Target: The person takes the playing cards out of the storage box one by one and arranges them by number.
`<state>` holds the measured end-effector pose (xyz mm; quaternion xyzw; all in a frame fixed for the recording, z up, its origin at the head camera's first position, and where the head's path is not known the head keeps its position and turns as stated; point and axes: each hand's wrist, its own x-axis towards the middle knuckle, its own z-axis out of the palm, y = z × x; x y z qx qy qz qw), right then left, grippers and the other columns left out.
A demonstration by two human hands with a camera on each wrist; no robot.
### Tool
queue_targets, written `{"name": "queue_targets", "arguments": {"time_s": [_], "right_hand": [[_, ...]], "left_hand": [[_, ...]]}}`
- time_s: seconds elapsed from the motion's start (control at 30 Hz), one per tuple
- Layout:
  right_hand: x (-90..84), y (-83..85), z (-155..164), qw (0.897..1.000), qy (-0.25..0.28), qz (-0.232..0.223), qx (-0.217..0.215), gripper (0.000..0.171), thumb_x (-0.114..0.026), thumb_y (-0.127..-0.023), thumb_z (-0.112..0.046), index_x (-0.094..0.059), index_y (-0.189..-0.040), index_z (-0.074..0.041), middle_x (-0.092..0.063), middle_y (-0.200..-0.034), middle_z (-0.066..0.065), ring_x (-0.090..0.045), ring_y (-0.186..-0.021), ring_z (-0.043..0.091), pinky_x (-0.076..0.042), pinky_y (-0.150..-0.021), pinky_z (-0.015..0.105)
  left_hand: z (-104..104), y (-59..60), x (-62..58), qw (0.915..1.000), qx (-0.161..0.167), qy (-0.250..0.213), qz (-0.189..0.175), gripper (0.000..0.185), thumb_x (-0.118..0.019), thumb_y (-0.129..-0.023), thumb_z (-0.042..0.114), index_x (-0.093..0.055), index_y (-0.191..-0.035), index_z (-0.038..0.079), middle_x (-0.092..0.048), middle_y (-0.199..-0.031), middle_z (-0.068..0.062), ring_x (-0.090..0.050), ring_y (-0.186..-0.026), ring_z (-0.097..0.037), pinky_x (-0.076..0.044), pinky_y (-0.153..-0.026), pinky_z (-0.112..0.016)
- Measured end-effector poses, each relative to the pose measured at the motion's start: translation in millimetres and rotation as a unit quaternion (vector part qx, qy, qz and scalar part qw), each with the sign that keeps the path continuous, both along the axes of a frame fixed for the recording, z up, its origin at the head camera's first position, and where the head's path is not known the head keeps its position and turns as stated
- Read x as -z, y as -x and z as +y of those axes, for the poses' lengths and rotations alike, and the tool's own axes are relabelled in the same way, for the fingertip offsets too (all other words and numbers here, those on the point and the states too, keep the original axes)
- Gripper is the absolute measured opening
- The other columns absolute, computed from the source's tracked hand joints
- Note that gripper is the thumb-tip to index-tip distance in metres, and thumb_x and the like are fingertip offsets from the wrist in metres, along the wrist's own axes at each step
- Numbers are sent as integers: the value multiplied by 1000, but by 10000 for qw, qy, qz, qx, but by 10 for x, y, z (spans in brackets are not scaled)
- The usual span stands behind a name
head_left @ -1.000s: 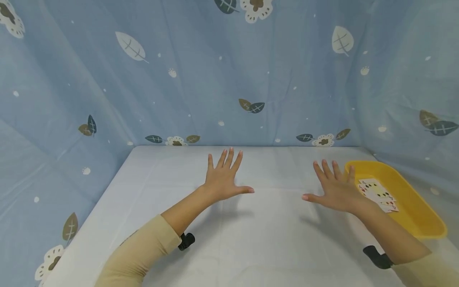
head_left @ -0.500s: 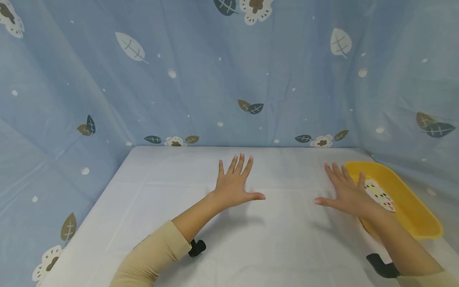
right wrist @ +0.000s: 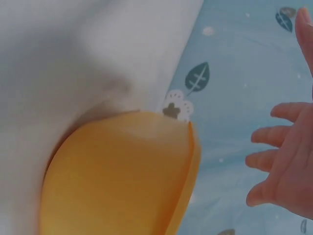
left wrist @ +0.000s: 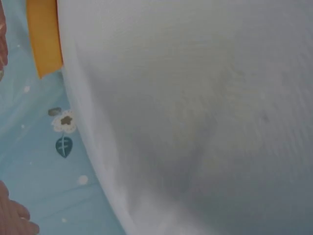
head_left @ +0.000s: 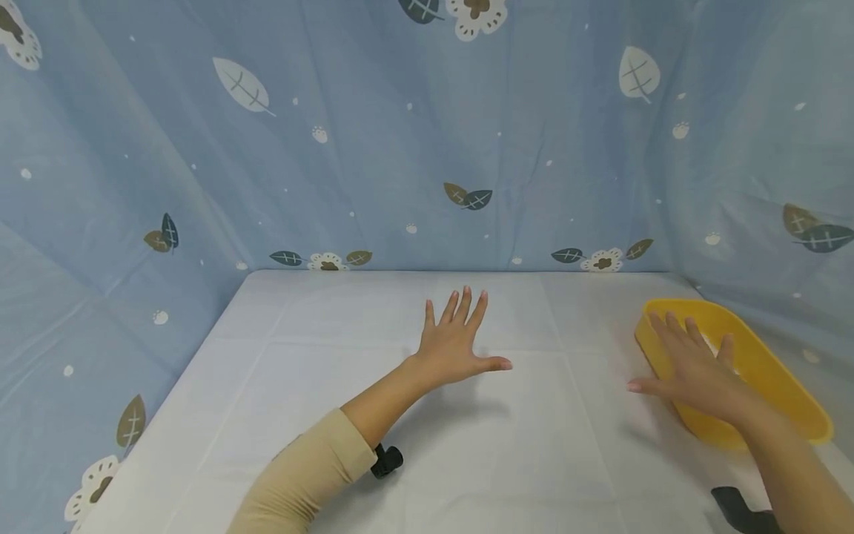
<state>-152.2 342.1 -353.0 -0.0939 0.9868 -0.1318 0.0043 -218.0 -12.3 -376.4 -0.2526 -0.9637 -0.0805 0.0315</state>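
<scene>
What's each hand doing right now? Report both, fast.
Left hand: open, fingers spread, holding nothing, over the white table.
Right hand: open, fingers spread, holding nothing, over the yellow tray.

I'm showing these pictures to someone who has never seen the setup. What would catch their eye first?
Most likely the bright yellow tray at the right edge of the white table, with the right hand spread flat over its near end. Next, the left hand, fingers splayed, above the middle of the table. Behind both hangs a blue cloth backdrop printed with leaves and flowers.
</scene>
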Motion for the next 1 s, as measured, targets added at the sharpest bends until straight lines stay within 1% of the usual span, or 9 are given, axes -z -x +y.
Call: {"name": "queue_targets", "arguments": {"time_s": [0.17,0.27,0.43,0.53,0.7,0.73,0.8,0.93,1.0], "right_hand": [[14,-23,135,9998,148,123,20,114,-74,-74,-51,-6,-151,-2,-7,-147,40,7,-132,60,28,-90,71],[35,-35,205,9998,158,96,14,111,-74,-76,-49,-8,-150,1,-6,-146,40,8,-133,59,26,-90,73],[64,-84,355,9987,489,138,-70,109,-77,-76,-39,-9,-147,7,-5,-147,40,15,-135,53,26,-93,70],[78,-111,445,9985,544,112,-11,112,-79,-75,-37,-7,-147,8,-2,-148,39,18,-135,51,26,-95,67],[105,-143,536,9981,563,-25,240,117,-80,-72,-38,-2,-148,5,10,-148,37,15,-135,52,24,-99,65],[109,-149,545,9978,597,-29,275,118,-80,-72,-38,-1,-148,4,11,-147,37,14,-134,54,23,-99,65],[115,-163,560,9972,662,-14,340,118,-81,-72,-36,-1,-149,2,12,-148,36,11,-134,56,17,-99,69],[120,-198,613,9950,912,223,342,118,-84,-69,-31,-3,-150,1,8,-151,34,6,-133,60,6,-98,75],[119,-221,657,9944,950,223,396,117,-83,-70,-30,-3,-149,1,9,-151,32,7,-133,59,4,-98,76]], "left_hand": [[61,-4,7,9999,80,-78,-101,109,-39,-74,86,8,-152,25,6,-158,-6,5,-145,-24,3,-111,-63],[101,-17,14,9997,136,-96,-156,109,-39,-74,85,7,-152,25,6,-158,-6,6,-145,-24,4,-111,-62],[193,-39,24,9995,267,-87,-132,108,-40,-74,85,5,-152,24,5,-158,-6,6,-145,-24,2,-111,-63],[259,-51,21,9992,343,-156,-139,107,-40,-75,84,6,-152,25,6,-158,-6,6,-145,-24,3,-111,-62],[356,-82,0,9984,456,-284,-200,106,-40,-77,82,9,-152,24,8,-158,-5,7,-145,-23,5,-112,-60],[372,-88,-4,9983,473,-291,-199,105,-40,-77,82,9,-152,24,8,-158,-5,7,-145,-23,5,-112,-60],[399,-99,-11,9982,488,-287,-190,105,-40,-78,81,9,-152,24,8,-158,-5,6,-145,-23,5,-112,-60],[450,-118,-8,9981,525,-245,-192,105,-39,-77,82,11,-151,25,8,-158,-5,5,-145,-22,3,-112,-60],[476,-126,-2,9979,572,-244,-180,105,-38,-77,83,11,-151,25,7,-158,-5,5,-145,-23,3,-112,-60]]}}
